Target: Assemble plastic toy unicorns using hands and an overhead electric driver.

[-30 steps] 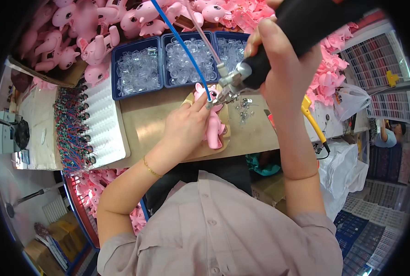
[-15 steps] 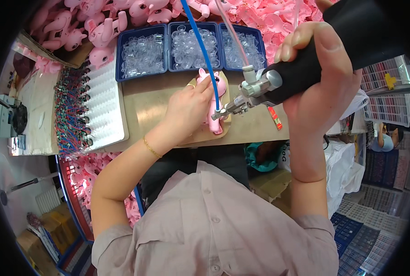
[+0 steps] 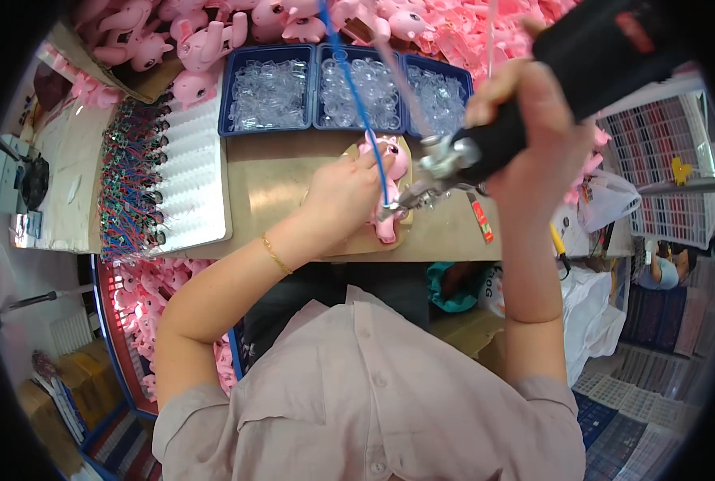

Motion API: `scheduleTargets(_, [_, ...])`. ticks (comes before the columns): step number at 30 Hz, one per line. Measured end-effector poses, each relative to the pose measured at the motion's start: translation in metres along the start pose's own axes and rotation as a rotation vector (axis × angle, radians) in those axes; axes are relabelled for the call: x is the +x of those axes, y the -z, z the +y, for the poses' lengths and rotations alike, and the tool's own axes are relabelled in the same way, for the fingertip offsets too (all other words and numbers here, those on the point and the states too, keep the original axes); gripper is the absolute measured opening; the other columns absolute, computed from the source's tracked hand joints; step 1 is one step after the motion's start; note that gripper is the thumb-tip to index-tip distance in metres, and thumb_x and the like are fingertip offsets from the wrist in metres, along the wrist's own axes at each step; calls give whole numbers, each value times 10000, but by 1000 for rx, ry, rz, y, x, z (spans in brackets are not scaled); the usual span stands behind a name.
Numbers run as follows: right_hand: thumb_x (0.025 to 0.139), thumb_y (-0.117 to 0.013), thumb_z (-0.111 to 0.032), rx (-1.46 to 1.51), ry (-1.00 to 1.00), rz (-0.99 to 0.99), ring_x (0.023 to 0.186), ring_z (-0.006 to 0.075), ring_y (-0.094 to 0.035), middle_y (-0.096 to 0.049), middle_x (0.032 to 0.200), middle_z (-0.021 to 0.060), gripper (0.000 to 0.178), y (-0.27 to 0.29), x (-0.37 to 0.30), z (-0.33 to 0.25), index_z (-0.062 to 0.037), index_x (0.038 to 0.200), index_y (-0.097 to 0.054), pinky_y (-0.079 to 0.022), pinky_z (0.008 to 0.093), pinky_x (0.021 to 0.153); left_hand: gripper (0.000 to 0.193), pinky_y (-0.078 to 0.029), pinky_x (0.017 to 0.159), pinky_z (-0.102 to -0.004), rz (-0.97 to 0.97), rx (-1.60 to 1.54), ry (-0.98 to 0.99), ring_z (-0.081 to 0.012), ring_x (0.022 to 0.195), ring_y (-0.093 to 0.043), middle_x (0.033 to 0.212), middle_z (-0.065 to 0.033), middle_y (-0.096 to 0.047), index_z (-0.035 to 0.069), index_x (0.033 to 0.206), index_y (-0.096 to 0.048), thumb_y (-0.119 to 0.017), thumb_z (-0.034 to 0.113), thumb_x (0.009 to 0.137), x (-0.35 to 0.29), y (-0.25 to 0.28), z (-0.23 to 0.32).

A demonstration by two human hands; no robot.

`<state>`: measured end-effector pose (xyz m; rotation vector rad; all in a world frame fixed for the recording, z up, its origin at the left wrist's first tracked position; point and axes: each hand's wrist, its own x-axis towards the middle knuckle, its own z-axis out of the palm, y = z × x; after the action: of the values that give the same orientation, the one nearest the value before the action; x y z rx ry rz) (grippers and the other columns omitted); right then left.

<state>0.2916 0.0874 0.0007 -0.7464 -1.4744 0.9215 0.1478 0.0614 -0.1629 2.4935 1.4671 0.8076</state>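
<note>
A pink toy animal [image 3: 385, 231] with a large printed eye lies on a tan board [image 3: 403, 236] on the bench. My left hand [image 3: 343, 192] presses its fingers over the toy's body and holds it against the board. My right hand [image 3: 534, 132], blurred by motion, is wrapped around a black power screwdriver [image 3: 506, 128]. The tool tilts down to the left, and its metal nose [image 3: 410, 195] is at the toy, close to my left fingers; whether the tip touches cannot be seen. A blue hose [image 3: 359, 104] and a clear tube [image 3: 397, 72] run up from the nose.
Blue bins [image 3: 269, 128] of clear plastic parts line the back of the bench. Pink toy bodies [image 3: 213, 40] heap behind them. A white foam tray [image 3: 193, 176] with wired parts [image 3: 129, 184] stands left. A red strip-shaped item [image 3: 482, 220] lies right. A plastic bag [image 3: 606, 196] hangs farther right.
The whole view has shifted slightly, so the bench and bins appear further right. My right hand and the screwdriver sit a little lower against the bench. My left hand still holds the toy.
</note>
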Motion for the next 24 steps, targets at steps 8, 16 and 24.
scheduleTargets(8, [893,-550,-212,220,129,-27,676,197,-512,-534,773,93,229,9,59,-32,5,954,-514,-453,324,686,142,-537,704,-452,89,312,313,-364,803,-653,904,-183,-662,33,876,-650,-528,57,809,47,29,-141])
scheduleTargets(16, [879,-566,-150,117,159,27,650,199,-527,-546,730,96,272,-25,40,11,38,1066,-507,-461,313,628,104,-541,688,-444,66,304,284,-350,807,-659,851,-201,-654,12,818,-626,-527,23,787,44,18,-160])
scheduleTargets(24, [861,-577,-65,169,134,-29,620,188,-533,-537,710,87,292,-29,27,34,59,1116,-507,-467,316,582,103,-531,688,-448,216,287,162,-372,778,-644,805,-193,-656,9,771,-609,-517,37,807,46,24,-166])
